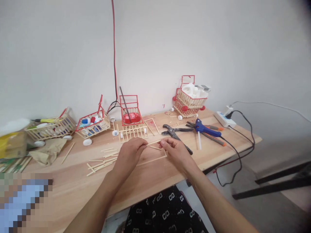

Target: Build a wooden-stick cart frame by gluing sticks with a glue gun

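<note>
A thin wooden stick (153,142) spans the gap between my two hands, just above the table. My left hand (131,152) pinches one end between thumb and fingers. The other end is in the fingertips of my right hand (175,150). Below the right fingers lie joined sticks (155,159) forming part of a frame, partly hidden by the hand. Loose short sticks (104,163) are scattered left of my left hand. Behind the hands stands a small stick cart (130,131) with red-painted rails, a red tray of paint (132,118) and a brush (124,104) in it.
Pliers (176,137) and a blue glue gun (208,130) with a cord lie to the right, near a power strip (225,119). More stick carts stand at the back: one filled with white material (190,100), others holding bottles (93,124). A pixelated patch (24,200) covers the lower left.
</note>
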`<act>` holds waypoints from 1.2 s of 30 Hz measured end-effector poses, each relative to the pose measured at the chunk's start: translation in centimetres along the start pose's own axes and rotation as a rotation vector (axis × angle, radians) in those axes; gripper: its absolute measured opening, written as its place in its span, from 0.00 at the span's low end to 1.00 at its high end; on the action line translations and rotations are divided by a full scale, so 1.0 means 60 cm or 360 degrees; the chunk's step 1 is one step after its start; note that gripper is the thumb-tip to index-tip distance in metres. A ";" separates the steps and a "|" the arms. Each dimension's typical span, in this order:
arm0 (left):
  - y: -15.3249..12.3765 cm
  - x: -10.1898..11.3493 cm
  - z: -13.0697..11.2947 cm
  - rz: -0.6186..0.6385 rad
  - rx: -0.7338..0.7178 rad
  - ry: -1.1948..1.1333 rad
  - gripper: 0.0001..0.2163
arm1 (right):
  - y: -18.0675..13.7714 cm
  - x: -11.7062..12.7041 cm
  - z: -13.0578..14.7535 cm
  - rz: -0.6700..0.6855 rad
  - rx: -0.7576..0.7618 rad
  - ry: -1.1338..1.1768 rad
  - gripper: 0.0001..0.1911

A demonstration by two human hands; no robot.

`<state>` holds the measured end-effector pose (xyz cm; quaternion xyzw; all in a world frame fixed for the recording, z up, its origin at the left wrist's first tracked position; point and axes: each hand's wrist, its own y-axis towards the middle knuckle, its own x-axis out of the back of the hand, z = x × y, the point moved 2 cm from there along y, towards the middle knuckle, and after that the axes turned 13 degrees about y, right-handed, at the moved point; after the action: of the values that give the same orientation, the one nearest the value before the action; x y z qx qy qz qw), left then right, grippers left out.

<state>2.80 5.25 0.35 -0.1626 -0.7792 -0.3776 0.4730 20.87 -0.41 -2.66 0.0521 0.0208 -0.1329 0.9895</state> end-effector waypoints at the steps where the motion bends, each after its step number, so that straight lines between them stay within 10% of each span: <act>1: 0.000 0.000 0.000 -0.0008 -0.0004 -0.0001 0.05 | 0.000 0.001 -0.001 0.0022 -0.0026 0.0027 0.14; 7: 0.000 0.006 -0.007 -0.0127 -0.0090 -0.0023 0.05 | 0.001 0.004 -0.007 0.0041 0.0028 0.0081 0.16; 13: -0.003 0.048 0.008 -0.0778 0.0233 -0.0286 0.08 | 0.006 0.026 -0.007 -0.0049 -0.0009 0.0282 0.19; 21: 0.001 0.013 0.022 0.0245 0.0731 -0.1238 0.15 | 0.016 0.070 -0.006 -0.0200 0.0084 0.0218 0.20; 28: -0.001 0.009 0.024 0.0264 0.0768 -0.1257 0.15 | 0.008 0.081 0.016 -0.0275 0.0361 -0.0188 0.18; 36: 0.002 0.016 0.044 0.0160 0.0787 -0.1225 0.15 | 0.027 0.256 0.025 -0.0794 0.0628 -0.1447 0.17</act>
<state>0.79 7.16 0.50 -0.2108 -0.9561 -0.0690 0.1914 36.17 -3.00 -1.86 0.1672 -0.4220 -0.3737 0.8089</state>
